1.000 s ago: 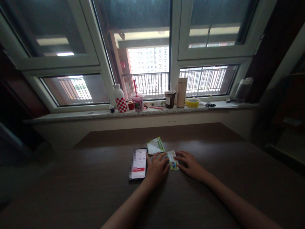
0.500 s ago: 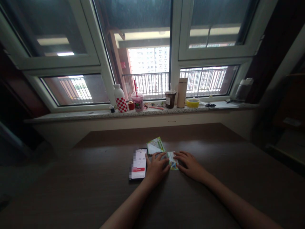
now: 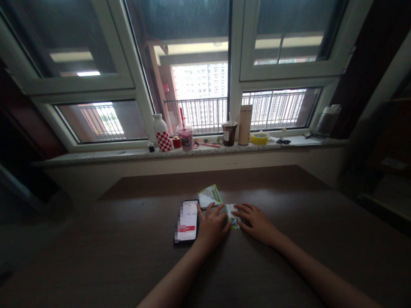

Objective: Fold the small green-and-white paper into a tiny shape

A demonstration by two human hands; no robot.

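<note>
A small printed paper [image 3: 233, 217], white with green and blue parts, lies flat on the brown table [image 3: 144, 256] between my hands. My left hand [image 3: 213, 222] rests at its left edge, fingers spread. From the right, my right hand [image 3: 255, 220] touches the same paper with its fingers apart. Just beyond my left hand is a second green and white paper [image 3: 209, 196], set at an angle. A phone [image 3: 188, 222] with a timer on its lit screen lies directly left of my left hand.
Along the windowsill [image 3: 128, 155] stand a checkered bottle [image 3: 163, 134], a pink cup [image 3: 185, 137], a dark drink cup [image 3: 229, 133] and a tan flask [image 3: 245, 124]. Yellow tape [image 3: 259, 138] and black scissors [image 3: 283, 141] lie farther right.
My left hand has shifted slightly to the right and its fingers have moved a little. My right fingers have slid slightly left over the paper.
</note>
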